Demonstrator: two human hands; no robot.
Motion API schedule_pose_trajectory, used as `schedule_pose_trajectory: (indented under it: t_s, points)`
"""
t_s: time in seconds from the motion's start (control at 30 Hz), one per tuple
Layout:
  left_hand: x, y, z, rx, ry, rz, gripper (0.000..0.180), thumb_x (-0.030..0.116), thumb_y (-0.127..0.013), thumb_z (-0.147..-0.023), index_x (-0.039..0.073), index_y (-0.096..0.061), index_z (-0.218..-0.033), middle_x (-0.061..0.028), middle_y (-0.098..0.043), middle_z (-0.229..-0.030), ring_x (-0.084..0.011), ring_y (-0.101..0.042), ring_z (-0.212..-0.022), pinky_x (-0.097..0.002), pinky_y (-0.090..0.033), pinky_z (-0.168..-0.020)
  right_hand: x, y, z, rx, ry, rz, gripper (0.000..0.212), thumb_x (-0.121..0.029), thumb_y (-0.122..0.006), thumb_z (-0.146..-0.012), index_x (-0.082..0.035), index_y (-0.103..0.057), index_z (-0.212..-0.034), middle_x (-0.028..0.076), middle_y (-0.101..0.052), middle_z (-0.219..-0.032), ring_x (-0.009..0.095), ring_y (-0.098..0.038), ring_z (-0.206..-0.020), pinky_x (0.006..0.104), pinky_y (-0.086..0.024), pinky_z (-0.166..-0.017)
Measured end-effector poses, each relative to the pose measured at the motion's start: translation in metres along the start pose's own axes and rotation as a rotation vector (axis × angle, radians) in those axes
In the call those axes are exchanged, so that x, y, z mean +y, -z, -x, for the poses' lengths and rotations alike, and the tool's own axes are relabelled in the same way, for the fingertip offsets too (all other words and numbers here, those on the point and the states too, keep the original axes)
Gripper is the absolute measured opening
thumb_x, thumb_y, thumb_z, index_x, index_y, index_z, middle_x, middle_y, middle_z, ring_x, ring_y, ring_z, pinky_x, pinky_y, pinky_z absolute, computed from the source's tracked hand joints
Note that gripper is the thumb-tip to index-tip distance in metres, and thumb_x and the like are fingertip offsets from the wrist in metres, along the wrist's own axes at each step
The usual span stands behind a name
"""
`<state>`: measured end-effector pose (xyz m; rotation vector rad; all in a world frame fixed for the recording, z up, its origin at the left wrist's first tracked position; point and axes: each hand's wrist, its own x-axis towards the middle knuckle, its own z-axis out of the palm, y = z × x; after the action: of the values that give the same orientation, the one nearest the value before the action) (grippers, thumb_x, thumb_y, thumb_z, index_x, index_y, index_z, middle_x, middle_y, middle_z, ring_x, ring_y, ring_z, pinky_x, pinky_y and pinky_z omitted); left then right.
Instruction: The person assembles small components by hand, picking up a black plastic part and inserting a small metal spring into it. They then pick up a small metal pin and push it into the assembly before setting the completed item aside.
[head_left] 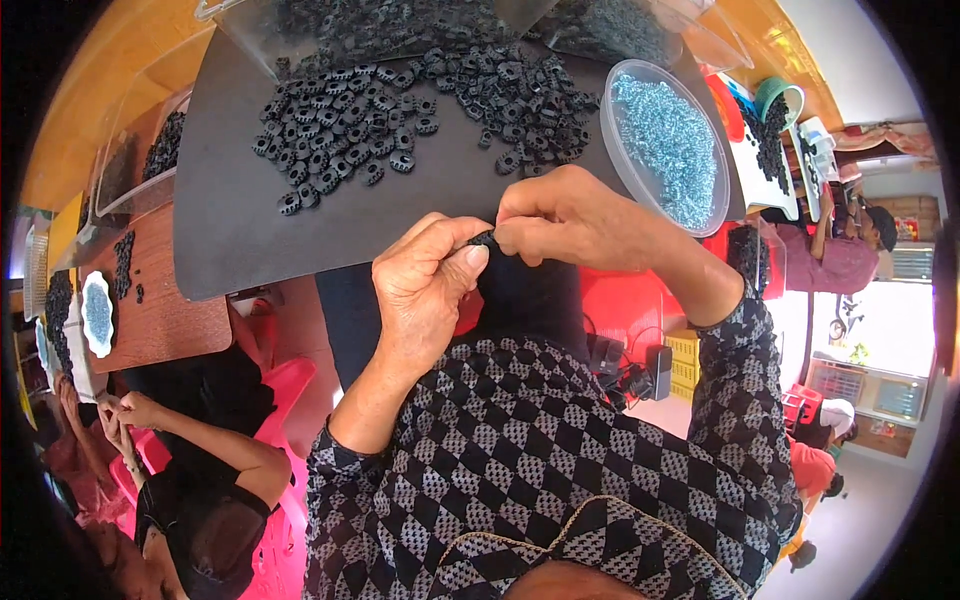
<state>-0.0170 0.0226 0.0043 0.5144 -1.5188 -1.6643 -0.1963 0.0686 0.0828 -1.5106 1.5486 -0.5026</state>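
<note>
Between thumb and fingers, my left hand pinches a small black plastic part just off the near edge of the dark table. My right hand meets it there, its fingers pressed together at the part's right end; whatever they pinch is hidden. Beyond my hands lie two piles of black plastic parts, a left pile and a right pile. Right of them sits a round clear tub lid full of small, shiny light-blue pieces, too small to name.
Clear bins with more black parts line the table's far side. At left, a person in black works at a brown table holding a white dish. More people sit far right. A red stool stands below my right forearm.
</note>
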Motion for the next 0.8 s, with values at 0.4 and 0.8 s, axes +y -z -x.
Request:
schedule_pose_trajectory:
  t_s: [0.4, 0.8]
  points:
    - [0.0011, 0.0041, -0.0011, -0.027, -0.053, -0.07, 0.014, -0.003, -0.065, -0.08, -0.005, -0.065, -0.093, -0.0018, -0.053, -0.07, -0.0069, -0.049, -0.058, -0.0208, -0.04, -0.05, -0.0033, -0.0004, 0.0001, -0.037, 0.065, 0.055, 0.024, -0.018, -0.051, -0.086, 0.003, -0.056, -0.077, 0.013, -0.053, -0.062, 0.019, -0.051, -0.057, 0.0329, -0.043, -0.055]
    - [0.0033, 0.0068, -0.0019, -0.022, -0.02, -0.051, 0.013, -0.001, -0.065, -0.081, -0.004, -0.065, -0.093, -0.0016, -0.053, -0.071, -0.0065, -0.048, -0.059, -0.02, -0.039, -0.051, -0.006, -0.0037, -0.002, -0.041, 0.179, 0.154, 0.027, -0.021, -0.046, -0.085, 0.003, -0.051, -0.073, 0.022, -0.054, -0.069, 0.04, -0.054, -0.066, 0.0443, -0.042, -0.059]
